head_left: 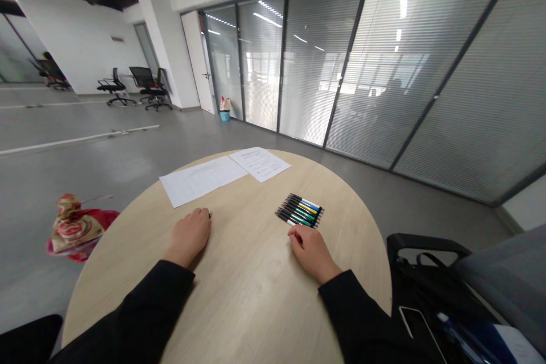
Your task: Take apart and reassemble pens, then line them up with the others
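The pens [300, 210] lay side by side in a tight row on the right half of the round tabletop [251, 278], black at their ends, with white, blue, yellow and green along their barrels. The right hand [310, 250] rested just beside the near end of the row, its fingers bent inward and close together; whether they were clamped on anything could not be told. Over to the left, the left hand [191, 234] lay palm down, fingers curled, with a small dark tip [210, 215] showing past them; the rest was hidden, so their grip could not be told either. Beyond the left hand lay a wide sheet [203, 178], and at the far edge a smaller printed page [261, 164] lay beside it. A red and gold bag [77, 227] stood on the floor at left, and a phone [420, 324] lay at right, off the tabletop.
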The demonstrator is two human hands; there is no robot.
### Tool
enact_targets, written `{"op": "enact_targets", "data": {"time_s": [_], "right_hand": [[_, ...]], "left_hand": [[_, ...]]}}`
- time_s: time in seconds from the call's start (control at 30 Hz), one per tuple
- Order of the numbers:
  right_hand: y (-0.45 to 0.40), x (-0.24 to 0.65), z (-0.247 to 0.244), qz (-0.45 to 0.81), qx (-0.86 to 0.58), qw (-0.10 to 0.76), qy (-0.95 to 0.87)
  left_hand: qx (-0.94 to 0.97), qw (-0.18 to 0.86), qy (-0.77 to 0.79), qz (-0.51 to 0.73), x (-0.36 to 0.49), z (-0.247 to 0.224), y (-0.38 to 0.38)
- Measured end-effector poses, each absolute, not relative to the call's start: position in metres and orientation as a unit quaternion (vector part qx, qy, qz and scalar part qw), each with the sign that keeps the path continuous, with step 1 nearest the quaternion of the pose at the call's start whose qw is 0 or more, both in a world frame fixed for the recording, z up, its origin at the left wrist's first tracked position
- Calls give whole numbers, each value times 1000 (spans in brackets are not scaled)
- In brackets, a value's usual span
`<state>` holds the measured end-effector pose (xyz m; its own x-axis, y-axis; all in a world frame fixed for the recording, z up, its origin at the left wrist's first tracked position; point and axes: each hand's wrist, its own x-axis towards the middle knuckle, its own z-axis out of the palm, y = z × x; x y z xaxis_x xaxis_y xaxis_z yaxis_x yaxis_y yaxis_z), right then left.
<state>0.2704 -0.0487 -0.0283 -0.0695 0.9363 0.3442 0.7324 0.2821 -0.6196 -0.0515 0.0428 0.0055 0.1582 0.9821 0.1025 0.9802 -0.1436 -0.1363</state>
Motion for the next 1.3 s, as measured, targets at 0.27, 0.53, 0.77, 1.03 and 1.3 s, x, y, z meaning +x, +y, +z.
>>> {"op": "enact_targets", "data": {"time_s": [0.27, 0.53, 0.77, 1.03, 1.3], "right_hand": [[-51, 263, -28, 152, -573, 345, -728], [-51, 253, -30, 160, -569, 313, -743], [-51, 251, -27, 170, -574, 304, -741], [-54, 241, -23, 239, -517, 332, -752], [-55, 237, -21, 209, -514, 306, -774]], "left_hand": [[-786, 3, -618, -24, -29, 6, 31], [-768, -261, -523, -261, -2, 8, 11], [-655, -484, -463, -349, 8, 4, 4], [-610, -631, -344, -334, 16, 10, -9], [-637, -572, -375, -356, 11, 6, -3]]}}
